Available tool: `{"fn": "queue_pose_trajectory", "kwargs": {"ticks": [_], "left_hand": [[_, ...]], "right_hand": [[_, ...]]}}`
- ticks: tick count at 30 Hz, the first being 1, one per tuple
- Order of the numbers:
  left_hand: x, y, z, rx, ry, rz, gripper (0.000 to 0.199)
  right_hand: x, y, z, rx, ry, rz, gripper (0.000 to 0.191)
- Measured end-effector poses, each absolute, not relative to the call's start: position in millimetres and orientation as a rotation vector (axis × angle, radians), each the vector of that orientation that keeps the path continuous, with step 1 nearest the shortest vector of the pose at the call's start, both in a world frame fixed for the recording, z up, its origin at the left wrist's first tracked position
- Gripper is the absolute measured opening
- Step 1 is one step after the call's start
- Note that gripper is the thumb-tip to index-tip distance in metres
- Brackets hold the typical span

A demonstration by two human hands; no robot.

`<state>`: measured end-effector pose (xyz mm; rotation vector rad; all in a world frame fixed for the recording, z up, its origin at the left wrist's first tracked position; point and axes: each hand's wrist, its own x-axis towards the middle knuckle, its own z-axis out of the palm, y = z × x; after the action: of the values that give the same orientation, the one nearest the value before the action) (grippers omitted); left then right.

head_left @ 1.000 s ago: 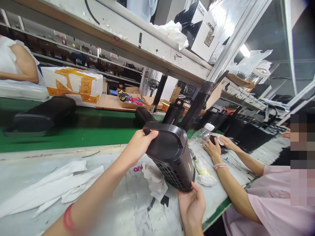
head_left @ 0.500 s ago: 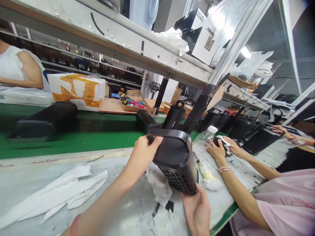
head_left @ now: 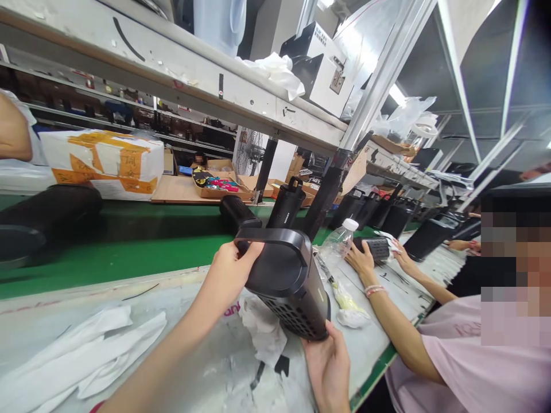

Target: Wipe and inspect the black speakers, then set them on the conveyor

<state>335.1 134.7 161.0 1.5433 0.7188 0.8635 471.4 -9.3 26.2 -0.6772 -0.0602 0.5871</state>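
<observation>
A black portable speaker (head_left: 293,287) with a hoop handle and a slotted grille is held tilted over the bench, its smooth end facing up. Closed at the handle's left end, my left hand (head_left: 232,267) has thumb and fingers gripping it. My right hand (head_left: 329,361) cups the lower right end from beneath, thumb along the side. Under the speaker lies a crumpled white cloth (head_left: 264,332), partly covered by it. Small black scraps (head_left: 282,365) rest on the bench close to my right hand.
White cloths (head_left: 86,355) lie at left. Beyond runs a green conveyor belt (head_left: 172,241) with black speakers, one at left (head_left: 55,215). A clear bottle (head_left: 340,241) stands right of my speaker. A co-worker's hand (head_left: 361,261) wipes a similar unit. An overhead shelf (head_left: 241,97) crosses above.
The view has swung right, so the surroundings sit further left. Both my hands keep their hold on the speaker. The co-worker at right has turned their unit, showing its grille.
</observation>
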Motion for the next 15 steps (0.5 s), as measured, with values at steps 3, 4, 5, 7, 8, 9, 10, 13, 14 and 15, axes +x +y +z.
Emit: {"fn": "queue_pose_trajectory", "kwargs": {"ticks": [3, 4, 5, 7, 8, 9, 10, 13, 14, 15], "left_hand": [[333.7, 134.8, 159.2, 1.53, 0.698, 0.868, 0.053], [333.4, 136.2, 158.0, 1.529, 0.694, 0.868, 0.053], [333.3, 138.4, 156.6, 1.528, 0.691, 0.867, 0.053], [333.0, 144.5, 154.0, 1.519, 0.675, 0.87, 0.053], [332.8, 147.9, 153.0, 1.503, 0.657, 0.873, 0.052], [332.3, 151.2, 152.2, 1.476, 0.637, 0.876, 0.052], [331.6, 154.3, 151.5, 1.444, 0.622, 0.874, 0.052], [328.6, 161.1, 149.9, 1.331, 0.639, 0.816, 0.054], [327.5, 162.7, 149.2, 1.298, 0.656, 0.791, 0.054], [326.6, 164.1, 148.4, 1.273, 0.672, 0.769, 0.055]], "right_hand": [[472.0, -9.7, 24.6, -0.682, -0.068, 0.579, 0.056], [471.9, -9.7, 24.1, -0.688, -0.071, 0.574, 0.056], [471.7, -9.7, 23.6, -0.695, -0.075, 0.569, 0.056], [470.5, -9.4, 23.3, -0.713, -0.089, 0.559, 0.055], [469.7, -9.3, 23.4, -0.723, -0.1, 0.556, 0.055], [468.7, -9.1, 23.5, -0.732, -0.113, 0.554, 0.056], [467.8, -8.8, 23.7, -0.74, -0.128, 0.552, 0.057], [465.5, -7.5, 23.2, -0.763, -0.17, 0.549, 0.063], [465.1, -6.9, 22.7, -0.771, -0.178, 0.548, 0.065], [464.8, -6.3, 22.2, -0.778, -0.186, 0.548, 0.066]]}}
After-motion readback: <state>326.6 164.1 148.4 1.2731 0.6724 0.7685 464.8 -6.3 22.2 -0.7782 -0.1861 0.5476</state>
